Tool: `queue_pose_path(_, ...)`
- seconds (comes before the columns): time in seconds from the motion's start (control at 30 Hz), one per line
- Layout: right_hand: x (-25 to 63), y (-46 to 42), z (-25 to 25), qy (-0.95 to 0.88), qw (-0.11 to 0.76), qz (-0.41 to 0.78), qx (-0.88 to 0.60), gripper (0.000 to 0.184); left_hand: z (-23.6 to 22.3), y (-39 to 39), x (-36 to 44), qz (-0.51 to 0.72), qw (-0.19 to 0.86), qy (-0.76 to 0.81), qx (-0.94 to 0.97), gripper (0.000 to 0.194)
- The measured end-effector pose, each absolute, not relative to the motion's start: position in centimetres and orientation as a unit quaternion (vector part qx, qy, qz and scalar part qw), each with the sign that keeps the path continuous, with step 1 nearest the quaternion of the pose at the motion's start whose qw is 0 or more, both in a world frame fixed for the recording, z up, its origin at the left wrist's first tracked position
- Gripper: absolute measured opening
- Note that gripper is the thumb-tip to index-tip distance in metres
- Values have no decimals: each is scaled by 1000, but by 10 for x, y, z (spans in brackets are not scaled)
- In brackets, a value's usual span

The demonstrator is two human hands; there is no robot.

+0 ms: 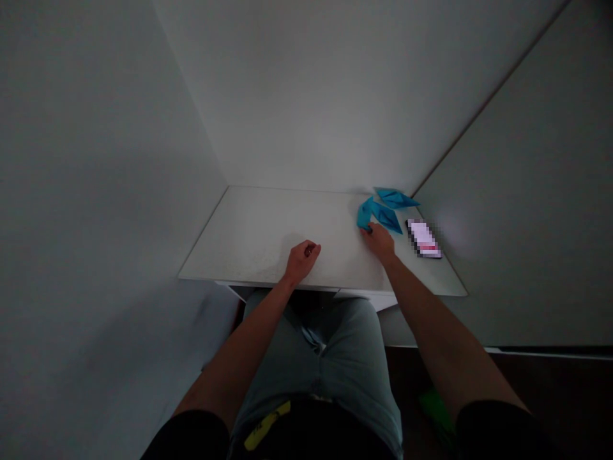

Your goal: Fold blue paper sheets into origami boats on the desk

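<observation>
Three blue folded-paper boats lie toward the right end of the white tabletop (268,230). My right hand (380,243) is pinched on the near end of the leftmost folded paper boat (364,213). Close beside it, to the right, lies a second blue paper boat (387,217). The third blue paper boat (395,198) rests at the back, near the wall. My left hand (302,260) is over the front middle of the tabletop, its fingers curled in. No object shows in it, though the inside of the fingers is partly hidden.
A phone (424,239) with its lit screen blurred lies on the right side of the tabletop. Walls stand behind and to the left, and a pale panel (527,223) borders the right. Something green (435,409) lies on the dark floor.
</observation>
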State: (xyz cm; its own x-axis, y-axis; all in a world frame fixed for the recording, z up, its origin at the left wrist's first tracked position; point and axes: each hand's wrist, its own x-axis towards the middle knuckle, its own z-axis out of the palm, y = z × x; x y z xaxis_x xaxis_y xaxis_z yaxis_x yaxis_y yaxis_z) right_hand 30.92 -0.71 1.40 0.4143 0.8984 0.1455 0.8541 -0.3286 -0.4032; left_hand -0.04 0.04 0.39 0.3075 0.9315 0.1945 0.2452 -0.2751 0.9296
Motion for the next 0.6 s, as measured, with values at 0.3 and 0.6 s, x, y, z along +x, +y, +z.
queue_pose_path(0.3,221,-44,-1,-703,300,134,-631,25,-5,5,6,498,370,488,614,54)
queue_pose_path(0.6,205,-70,6,-737,335,310,-499,39,-2,6,6,386,304,504,711,56)
